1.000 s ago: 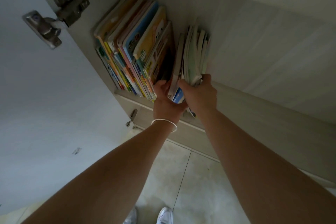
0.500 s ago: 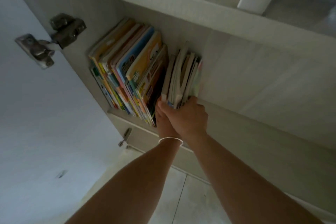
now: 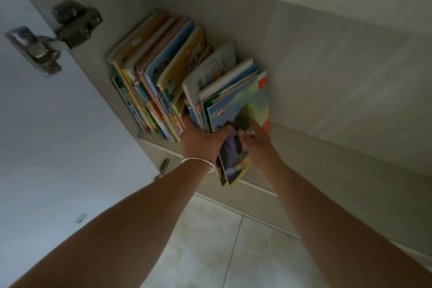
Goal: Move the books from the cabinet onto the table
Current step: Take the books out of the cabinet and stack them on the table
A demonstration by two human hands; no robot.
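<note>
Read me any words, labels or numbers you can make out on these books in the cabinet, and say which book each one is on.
None can be read.
Landscape-cover book: a short title on the sky, too blurred.
Blue book: red and green lettering, too blurred.
Yellow book: green characters near the spine, too blurred.
Row of spines: print too small.

Probably home: pale cabinet (image 3: pixel 304 54) with hinged door (image 3: pixel 58 147), colourful children's books (image 3: pixel 159 77), tiled floor (image 3: pixel 222 252).
</note>
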